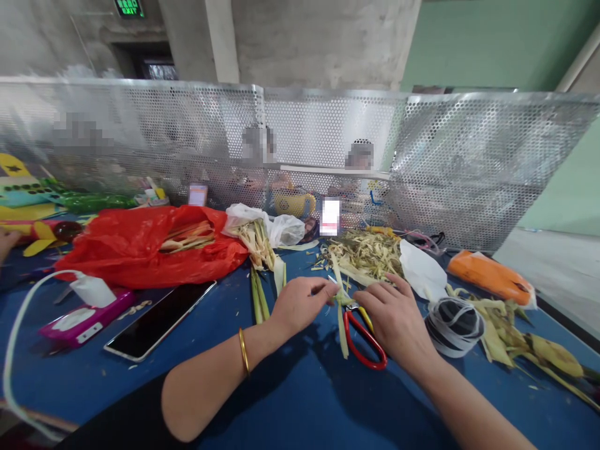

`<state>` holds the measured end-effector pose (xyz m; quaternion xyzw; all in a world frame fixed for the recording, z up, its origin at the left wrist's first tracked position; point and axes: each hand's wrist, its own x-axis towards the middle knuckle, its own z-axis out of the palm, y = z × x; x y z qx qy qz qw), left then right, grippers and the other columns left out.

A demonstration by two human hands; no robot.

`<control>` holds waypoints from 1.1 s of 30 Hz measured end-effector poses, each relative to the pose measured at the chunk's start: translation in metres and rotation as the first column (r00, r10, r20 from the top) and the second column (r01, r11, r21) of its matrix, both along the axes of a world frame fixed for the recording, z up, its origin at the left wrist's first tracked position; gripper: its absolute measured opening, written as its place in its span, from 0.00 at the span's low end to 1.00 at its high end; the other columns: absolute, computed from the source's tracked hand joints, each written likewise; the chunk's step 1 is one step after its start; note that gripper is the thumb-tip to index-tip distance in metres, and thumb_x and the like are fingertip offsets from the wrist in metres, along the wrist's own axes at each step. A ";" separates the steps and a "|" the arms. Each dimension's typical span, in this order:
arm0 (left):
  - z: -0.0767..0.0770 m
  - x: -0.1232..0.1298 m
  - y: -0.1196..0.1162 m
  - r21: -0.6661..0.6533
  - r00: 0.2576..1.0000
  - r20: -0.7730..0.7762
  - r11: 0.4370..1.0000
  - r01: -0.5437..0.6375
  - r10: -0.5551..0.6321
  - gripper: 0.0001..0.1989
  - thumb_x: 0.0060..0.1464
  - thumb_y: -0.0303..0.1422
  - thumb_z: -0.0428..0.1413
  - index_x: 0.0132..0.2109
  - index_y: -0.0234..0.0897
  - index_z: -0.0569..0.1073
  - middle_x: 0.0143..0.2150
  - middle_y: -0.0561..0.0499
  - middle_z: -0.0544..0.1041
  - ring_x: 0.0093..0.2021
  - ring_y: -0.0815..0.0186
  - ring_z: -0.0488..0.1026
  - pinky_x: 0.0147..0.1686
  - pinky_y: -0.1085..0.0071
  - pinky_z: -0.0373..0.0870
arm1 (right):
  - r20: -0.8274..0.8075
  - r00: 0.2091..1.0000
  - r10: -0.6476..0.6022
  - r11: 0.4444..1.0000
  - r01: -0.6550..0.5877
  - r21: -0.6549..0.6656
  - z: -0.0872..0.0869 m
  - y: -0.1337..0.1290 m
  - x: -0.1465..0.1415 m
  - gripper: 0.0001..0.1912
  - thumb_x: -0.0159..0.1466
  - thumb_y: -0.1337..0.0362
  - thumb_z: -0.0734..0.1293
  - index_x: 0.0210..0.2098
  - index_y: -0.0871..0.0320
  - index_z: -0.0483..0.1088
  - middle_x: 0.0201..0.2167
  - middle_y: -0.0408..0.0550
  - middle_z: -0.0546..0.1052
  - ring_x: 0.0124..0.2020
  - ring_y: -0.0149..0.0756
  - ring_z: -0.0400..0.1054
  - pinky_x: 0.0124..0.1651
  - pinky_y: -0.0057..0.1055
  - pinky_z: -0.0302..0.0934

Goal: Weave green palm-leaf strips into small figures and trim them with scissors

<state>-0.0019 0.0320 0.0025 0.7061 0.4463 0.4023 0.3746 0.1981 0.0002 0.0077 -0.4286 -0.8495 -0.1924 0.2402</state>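
Note:
Over the middle of the blue table, my left hand [300, 303] pinches a pale green husk strip [342, 322] between thumb and fingers. One end of the strip hangs down toward the tabletop. My right hand [396, 315] comes in from the other side, its fingers closed at the same strip, where it looks folded or knotted. Under the hands is a pair of scissors [382, 359] with red handles, yellow on the inside; its blades point away to the left. My fingers partly cover the scissors, and I cannot tell whether they touch them.
Husk scraps [363, 253] are heaped behind my hands. A roll of white strapping [454, 328] and an orange packet [490, 275] lie right. Leftward are a red plastic bag [126, 244], a phone [159, 319] and a purple power strip [87, 319]. A perforated metal screen [319, 112] stands behind.

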 end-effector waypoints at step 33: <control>-0.005 0.011 -0.006 -0.639 0.756 0.648 0.605 0.476 0.089 0.12 0.52 0.35 0.60 0.40 0.32 0.74 0.26 0.51 0.76 0.17 0.77 0.66 0.17 0.82 0.60 | -0.359 0.930 0.080 0.950 -0.180 -0.253 -0.015 0.005 -0.006 0.10 0.67 0.66 0.58 0.38 0.54 0.71 0.36 0.46 0.78 0.42 0.36 0.71 0.53 0.40 0.58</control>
